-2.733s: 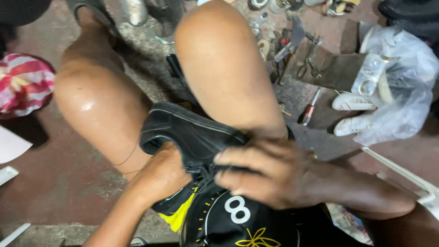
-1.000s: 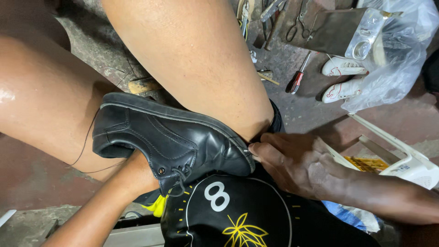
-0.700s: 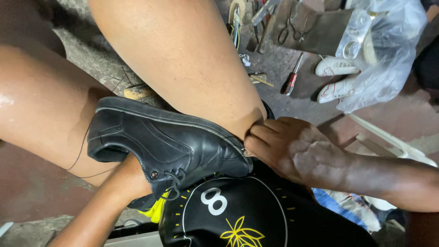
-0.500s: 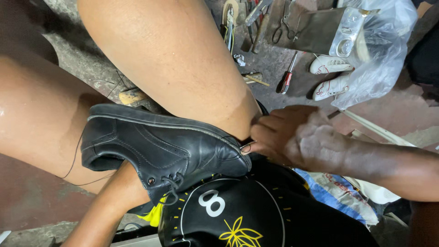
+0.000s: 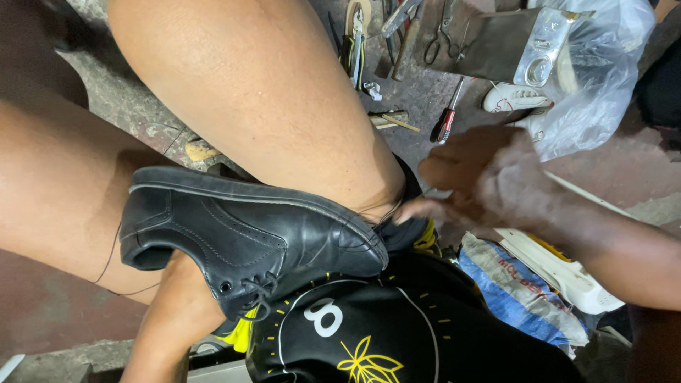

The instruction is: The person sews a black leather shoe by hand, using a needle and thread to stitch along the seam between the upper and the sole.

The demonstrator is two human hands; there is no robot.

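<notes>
A black leather lace-up shoe [image 5: 248,237] lies sideways between my bare thighs, toe pointing right. My left hand [image 5: 186,294] comes up from below and grips it from underneath, so only the wrist shows and the fingers are hidden by the shoe. My right hand [image 5: 475,184], blurred by motion, is just right of the toe. Its fingertips are pinched together where a thin dark thread [image 5: 389,213] leaves the toe seam. Another loop of thread [image 5: 106,266] hangs by the heel.
On the ground beyond my knee lie a red-handled screwdriver [image 5: 445,124], scissors [image 5: 434,39] and other hand tools [image 5: 357,32]. A clear plastic bag [image 5: 603,78] holds white shoes [image 5: 514,98]. A blue woven sack [image 5: 518,284] lies under my right forearm.
My right hand, which first lay over the shoe, has drawn away up and to the right of the toe, with only its fingertips at the seam. The shoe sits slightly lower and flatter.
</notes>
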